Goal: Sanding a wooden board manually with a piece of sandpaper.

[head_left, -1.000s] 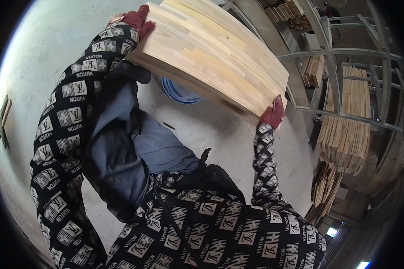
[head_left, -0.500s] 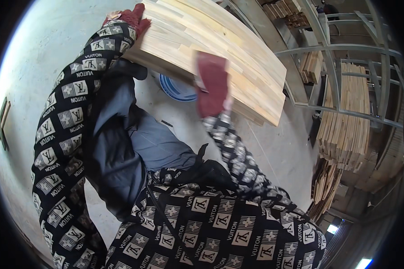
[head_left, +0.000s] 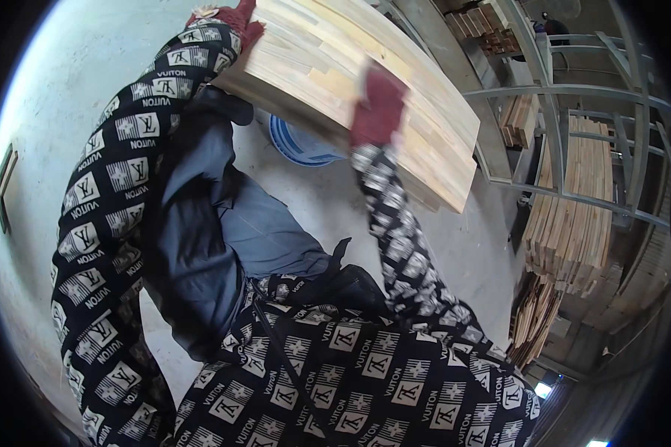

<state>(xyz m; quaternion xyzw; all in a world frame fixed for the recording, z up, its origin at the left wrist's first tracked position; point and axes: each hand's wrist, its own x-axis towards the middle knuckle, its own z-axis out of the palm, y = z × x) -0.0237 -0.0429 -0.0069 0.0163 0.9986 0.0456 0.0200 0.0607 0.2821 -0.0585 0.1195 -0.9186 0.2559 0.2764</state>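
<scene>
A pale laminated wood panel (head_left: pixel 425 112), built up of many glued strips, lies across the upper middle. My left hand (head_left: pixel 242 24), in a dark red knit glove, rests at the panel's left end with its fingers spread; the top of the picture cuts off part of it. Over the panel's near part is my right hand (head_left: pixel 382 104), also in a dark red glove and smeared by motion. Whether it holds anything is hidden by the blur.
Below the panel's near edge a blue bucket (head_left: pixel 291 149) stands on the grey floor. Metal rack frames (head_left: pixel 559 89) rise on the right, with stacked wood strips (head_left: pixel 578 201) among them. A small crossed-leg stand (head_left: pixel 4 186) is at far left.
My right hand has moved up and slightly right, farther over the panel. My left hand stays at the panel's left end; the whole view has shifted a little.
</scene>
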